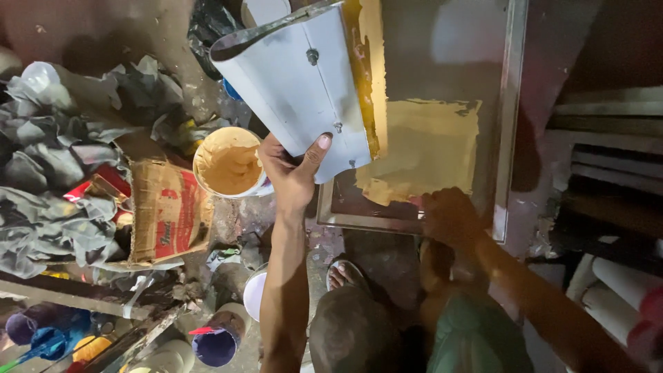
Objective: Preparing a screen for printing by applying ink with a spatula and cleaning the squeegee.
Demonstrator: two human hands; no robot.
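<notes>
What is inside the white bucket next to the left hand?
The white bucket holds thick yellow-tan paint, its surface uneven. The paint covers the bottom, so its depth cannot be seen. The left hand hides the rim's right edge.

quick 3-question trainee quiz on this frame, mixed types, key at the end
1. True or false: the left hand holds the metal squeegee lifted off the screen frame.
2. Which hand rests on the frame's near edge?
A. left hand
B. right hand
C. neither
3. Fill in: the open tub beside the cardboard box holds ____ paste.

Key: 1 true; 2 B; 3 yellow, the same colour as the patch on the screen.
</notes>
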